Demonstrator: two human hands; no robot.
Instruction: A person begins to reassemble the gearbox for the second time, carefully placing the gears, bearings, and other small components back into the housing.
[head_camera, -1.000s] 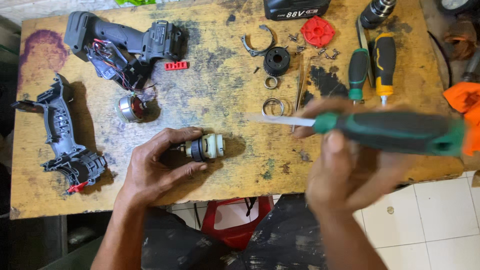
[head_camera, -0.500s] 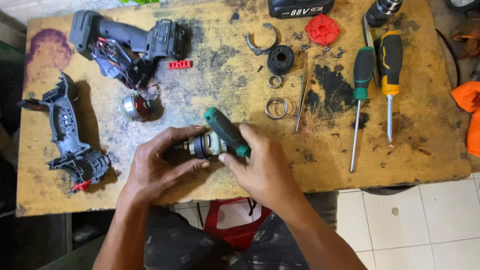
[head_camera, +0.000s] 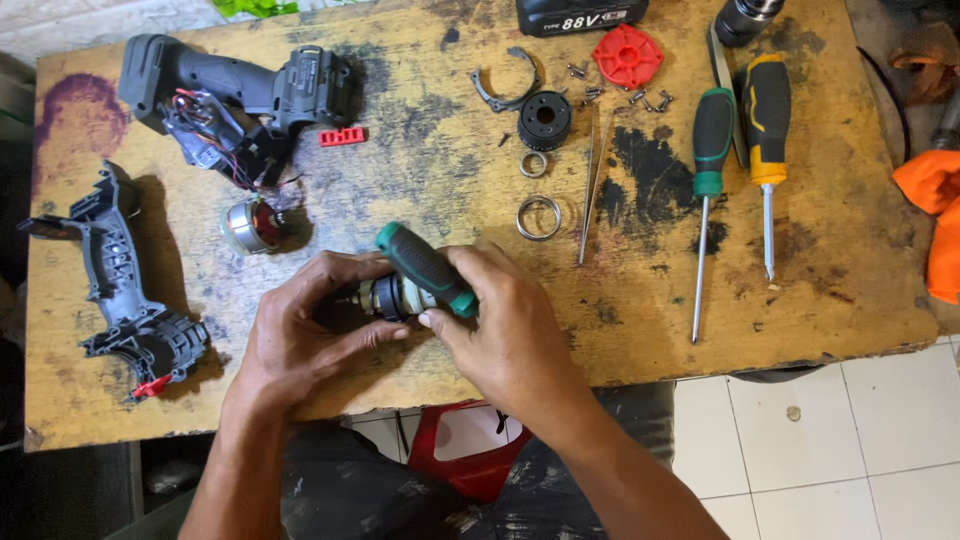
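My left hand (head_camera: 305, 335) grips a small cylindrical gearbox part (head_camera: 385, 297) of grey and dark metal against the worn wooden tabletop (head_camera: 420, 190). My right hand (head_camera: 500, 335) is wrapped around a screwdriver with a green and black handle (head_camera: 425, 268); the handle slants up to the left above the part and its blade is hidden by my fingers. Both hands meet at the part near the table's front edge.
An opened drill body with loose wires (head_camera: 235, 100) and an empty grey housing half (head_camera: 125, 290) lie at the left, with a motor rotor (head_camera: 250, 223) between. Rings (head_camera: 538, 217), tweezers (head_camera: 592, 195), a red disc (head_camera: 628, 55), two more screwdrivers (head_camera: 740, 170), a battery pack (head_camera: 580, 15).
My right hand has swung the green-handled screwdriver in from the right side of the table and brought it down onto the part held by my left hand. The left hand stayed in place.
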